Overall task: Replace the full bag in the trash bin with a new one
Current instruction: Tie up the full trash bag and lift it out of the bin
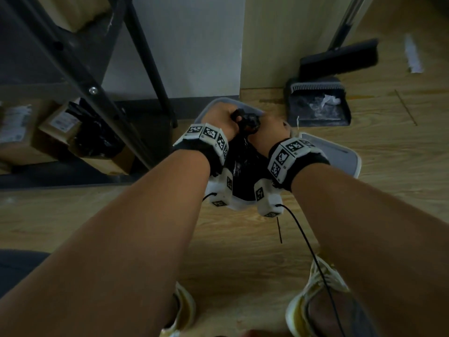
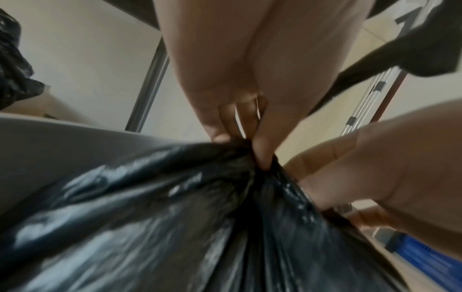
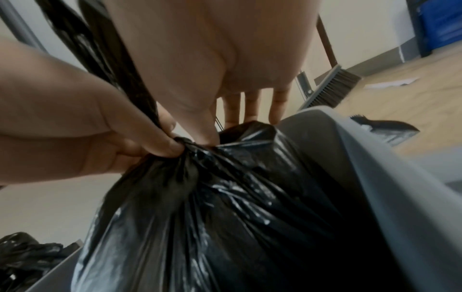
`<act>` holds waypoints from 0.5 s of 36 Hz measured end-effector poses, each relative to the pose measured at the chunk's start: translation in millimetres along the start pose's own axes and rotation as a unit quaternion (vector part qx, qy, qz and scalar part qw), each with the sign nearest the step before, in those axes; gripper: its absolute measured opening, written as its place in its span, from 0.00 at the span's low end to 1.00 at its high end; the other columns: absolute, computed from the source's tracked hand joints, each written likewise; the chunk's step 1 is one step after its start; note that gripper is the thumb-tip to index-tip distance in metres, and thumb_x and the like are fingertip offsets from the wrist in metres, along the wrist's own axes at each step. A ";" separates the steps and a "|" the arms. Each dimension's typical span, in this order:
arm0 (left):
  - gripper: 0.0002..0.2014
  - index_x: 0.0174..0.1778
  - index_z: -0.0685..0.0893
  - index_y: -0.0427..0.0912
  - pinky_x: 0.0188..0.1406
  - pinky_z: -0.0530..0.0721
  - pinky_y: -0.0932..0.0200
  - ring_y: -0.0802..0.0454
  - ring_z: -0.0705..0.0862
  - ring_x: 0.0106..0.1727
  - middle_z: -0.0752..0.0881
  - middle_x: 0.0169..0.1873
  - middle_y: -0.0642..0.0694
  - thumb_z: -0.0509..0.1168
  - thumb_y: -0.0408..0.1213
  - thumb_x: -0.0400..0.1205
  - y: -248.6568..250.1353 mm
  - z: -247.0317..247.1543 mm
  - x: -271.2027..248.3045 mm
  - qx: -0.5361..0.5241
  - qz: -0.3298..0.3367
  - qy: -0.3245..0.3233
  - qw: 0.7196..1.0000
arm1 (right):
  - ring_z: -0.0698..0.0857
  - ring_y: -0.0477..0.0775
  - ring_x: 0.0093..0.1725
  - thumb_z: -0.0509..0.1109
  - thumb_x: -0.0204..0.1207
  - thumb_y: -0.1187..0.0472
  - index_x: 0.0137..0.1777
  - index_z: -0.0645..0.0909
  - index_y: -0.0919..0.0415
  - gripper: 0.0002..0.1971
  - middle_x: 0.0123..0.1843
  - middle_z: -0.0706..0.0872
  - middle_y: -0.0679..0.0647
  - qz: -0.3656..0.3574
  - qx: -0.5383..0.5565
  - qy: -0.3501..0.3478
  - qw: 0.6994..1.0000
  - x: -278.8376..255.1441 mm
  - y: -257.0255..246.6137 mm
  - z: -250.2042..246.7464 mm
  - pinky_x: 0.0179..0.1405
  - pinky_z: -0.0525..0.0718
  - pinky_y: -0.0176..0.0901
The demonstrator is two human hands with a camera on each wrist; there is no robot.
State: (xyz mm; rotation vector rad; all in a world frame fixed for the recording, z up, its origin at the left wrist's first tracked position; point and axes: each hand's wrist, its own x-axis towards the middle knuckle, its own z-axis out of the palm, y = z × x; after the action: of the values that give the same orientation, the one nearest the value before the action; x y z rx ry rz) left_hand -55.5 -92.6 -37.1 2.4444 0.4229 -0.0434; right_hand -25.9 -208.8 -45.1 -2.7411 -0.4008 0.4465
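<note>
A full black trash bag (image 1: 243,164) sits in a grey bin (image 1: 349,156) on the wooden floor, its top gathered into a neck. My left hand (image 1: 226,115) pinches that neck between thumb and fingers (image 2: 260,154) and holds a twisted strand (image 3: 112,59) of the bag that runs upward. My right hand (image 1: 264,127) is right beside it, thumb (image 3: 205,132) pressed into the knot and fingers behind a fold of the black bag (image 3: 250,134). The two hands touch above the bin. The bag's glossy body (image 2: 162,217) fills the bin below the rim (image 2: 50,148).
A broom (image 1: 340,57) and a dustpan (image 1: 318,103) holding debris stand just right of the bin by the wall. A dark metal rack leg (image 1: 150,57) and cardboard boxes with other black bags (image 1: 92,135) are on the left. My shoes (image 1: 315,300) stand in front.
</note>
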 end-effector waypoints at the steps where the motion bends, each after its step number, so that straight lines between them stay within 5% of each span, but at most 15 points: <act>1: 0.11 0.56 0.85 0.38 0.45 0.72 0.63 0.41 0.84 0.58 0.87 0.54 0.38 0.65 0.30 0.79 -0.7 0.7 0.5 0.005 0.002 0.012 1.000 | 0.75 0.65 0.71 0.61 0.81 0.59 0.66 0.81 0.63 0.17 0.70 0.79 0.63 0.003 0.008 0.004 1.000 0.9 0.3 2.1 0.72 0.73 0.61; 7: 0.12 0.59 0.82 0.40 0.46 0.70 0.61 0.41 0.82 0.60 0.85 0.57 0.39 0.61 0.29 0.80 -5.6 10.3 2.1 0.029 -0.004 0.069 0.997 | 0.73 0.62 0.73 0.61 0.79 0.56 0.69 0.77 0.61 0.20 0.71 0.77 0.59 0.013 0.067 0.000 0.998 5.8 0.4 10.9 0.73 0.70 0.60; 15: 0.13 0.62 0.77 0.39 0.55 0.79 0.54 0.39 0.82 0.59 0.84 0.57 0.38 0.61 0.33 0.82 -13.7 23.2 2.5 0.036 -0.021 0.072 0.997 | 0.77 0.64 0.68 0.63 0.74 0.56 0.66 0.79 0.61 0.21 0.67 0.81 0.61 0.039 0.085 -0.018 0.995 10.6 2.7 12.0 0.73 0.72 0.61; 18: 0.13 0.63 0.77 0.38 0.55 0.79 0.53 0.39 0.82 0.58 0.84 0.57 0.37 0.61 0.34 0.82 -14.6 21.6 3.3 0.027 -0.024 0.068 0.997 | 0.80 0.65 0.63 0.61 0.78 0.56 0.55 0.81 0.60 0.12 0.61 0.84 0.63 0.038 0.095 -0.027 0.994 12.7 0.2 10.1 0.69 0.75 0.63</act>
State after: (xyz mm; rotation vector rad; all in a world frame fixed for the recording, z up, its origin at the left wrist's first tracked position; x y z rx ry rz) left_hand -55.4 -94.0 -63.3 2.4996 0.5469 0.0932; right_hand -17.9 -202.1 -57.4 -2.5710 -0.2547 0.5492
